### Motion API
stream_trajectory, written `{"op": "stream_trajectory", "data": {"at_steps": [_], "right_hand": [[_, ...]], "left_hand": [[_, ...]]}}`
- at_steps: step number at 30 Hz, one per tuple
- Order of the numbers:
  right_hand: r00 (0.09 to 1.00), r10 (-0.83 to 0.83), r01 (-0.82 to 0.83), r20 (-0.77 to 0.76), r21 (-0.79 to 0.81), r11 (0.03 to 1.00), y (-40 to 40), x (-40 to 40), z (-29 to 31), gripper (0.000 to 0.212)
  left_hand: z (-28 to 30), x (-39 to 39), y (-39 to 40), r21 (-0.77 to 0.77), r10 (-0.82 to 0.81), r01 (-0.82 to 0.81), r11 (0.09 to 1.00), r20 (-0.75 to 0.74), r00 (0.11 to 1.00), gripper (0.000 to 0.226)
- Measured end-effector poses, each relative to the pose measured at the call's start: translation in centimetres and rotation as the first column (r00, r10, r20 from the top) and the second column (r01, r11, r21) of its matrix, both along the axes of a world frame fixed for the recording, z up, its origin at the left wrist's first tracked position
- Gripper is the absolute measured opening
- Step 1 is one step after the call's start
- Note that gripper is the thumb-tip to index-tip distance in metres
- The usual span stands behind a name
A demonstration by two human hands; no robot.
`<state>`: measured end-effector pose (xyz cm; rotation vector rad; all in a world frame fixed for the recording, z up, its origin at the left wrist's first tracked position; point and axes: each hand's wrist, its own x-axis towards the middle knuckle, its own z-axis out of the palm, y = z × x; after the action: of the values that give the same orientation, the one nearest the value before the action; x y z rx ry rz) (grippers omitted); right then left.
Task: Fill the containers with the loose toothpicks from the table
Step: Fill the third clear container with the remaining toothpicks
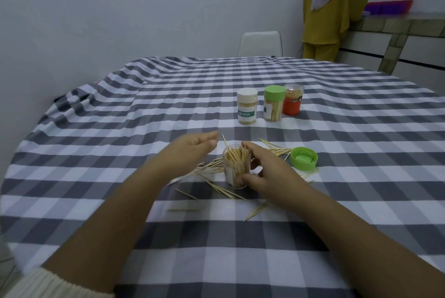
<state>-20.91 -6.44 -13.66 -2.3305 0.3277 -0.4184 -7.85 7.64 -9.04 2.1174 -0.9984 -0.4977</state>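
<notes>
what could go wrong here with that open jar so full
The open jar is packed to its rim, so more sticks may jam or spill. Only the right hand steadies it; a nudge from the left hand could tip it. Loose toothpicks near the table edge could fall.

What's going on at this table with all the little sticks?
A person is refilling toothpick jars. The right hand grips an open clear jar, already packed with toothpicks. The left hand hovers beside it, holding nothing. Loose toothpicks lie scattered around, a green lid sits alongside, and three capped jars stand behind.
</notes>
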Motion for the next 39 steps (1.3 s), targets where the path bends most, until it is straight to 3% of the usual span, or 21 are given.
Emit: {"op": "stream_trajectory", "data": {"at_steps": [3,5,9,11,21,24,27,32,39], "right_hand": [[1.000,-0.009,0.009,-0.023,-0.002,1.000,0.0,-0.2,0.2,0.073],[1.000,-0.003,0.003,-0.023,0.001,1.000,0.1,-0.3,0.3,0.072],[0.999,-0.010,0.011,-0.036,0.021,1.000,0.2,-0.2,0.4,0.072],[0.999,-0.017,0.017,-0.041,0.013,1.000,0.2,-0.2,0.4,0.073],[0.999,-0.028,0.028,-0.029,0.003,1.000,0.5,-0.4,0.6,0.072],[0.999,-0.030,0.030,-0.044,0.006,1.000,0.5,-0.4,0.6,0.073],[0.998,-0.031,0.031,-0.055,0.008,0.999,0.5,-0.4,0.8,0.073],[0.997,-0.041,0.043,-0.069,0.026,0.999,0.2,-0.8,1.3,0.073],[0.992,-0.079,0.082,-0.095,0.023,0.996,-0.9,-1.2,1.8,0.071]], "left_hand": [[0.0,2.3,2.3,0.351,-0.105,0.072,0.933,0.076,0.991,0.053],[0.0,3.4,4.1,0.493,-0.152,0.121,0.862,0.022,0.988,0.074],[-0.3,4.2,5.9,0.636,-0.221,0.141,0.759,0.046,0.974,0.133],[-0.9,4.2,5.9,0.642,-0.228,0.135,0.755,0.063,0.972,0.144],[-2.3,4.2,4.1,0.385,-0.158,0.011,0.923,0.353,0.922,0.038],[-2.7,4.2,3.4,0.302,-0.101,-0.040,0.952,0.437,0.894,0.037],[-2.9,4.1,3.1,0.290,-0.050,-0.064,0.955,0.369,0.928,0.047],[-2.8,3.3,2.2,0.253,-0.070,-0.010,0.967,0.307,0.949,0.035],[-2.7,1.3,1.0,0.203,-0.148,0.082,0.976,0.339,0.929,0.032]]}}
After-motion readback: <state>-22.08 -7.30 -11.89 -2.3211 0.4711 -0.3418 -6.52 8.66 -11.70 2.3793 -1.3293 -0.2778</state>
